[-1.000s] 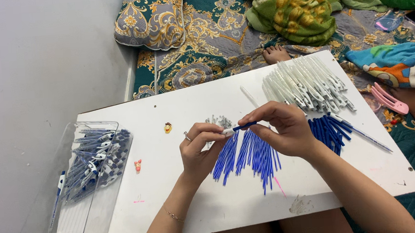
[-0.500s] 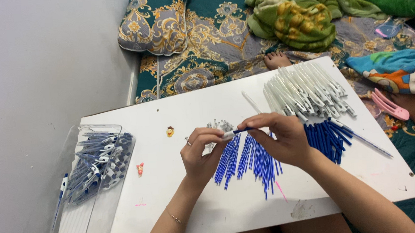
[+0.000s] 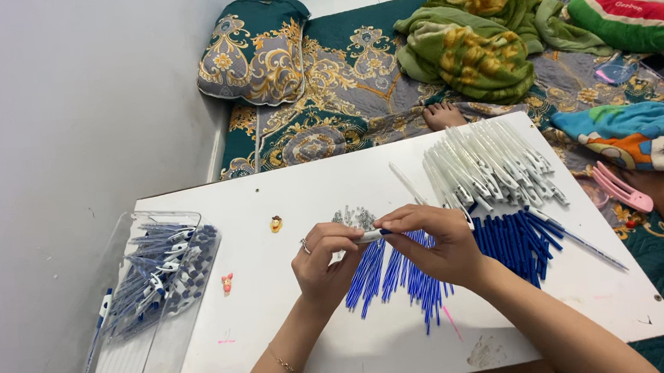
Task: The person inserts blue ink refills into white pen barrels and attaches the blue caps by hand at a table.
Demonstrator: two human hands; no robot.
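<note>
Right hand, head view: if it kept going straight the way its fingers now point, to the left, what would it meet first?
Almost at once, the left hand. The right hand points left with a pen part in its grip, and the left fingertips already meet that part. Past them lies only bare white table before the clear tray.

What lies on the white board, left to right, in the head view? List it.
Clear tray of finished pens → small red figure → small yellow figure → left hand → right hand → dark blue tubes.
</note>
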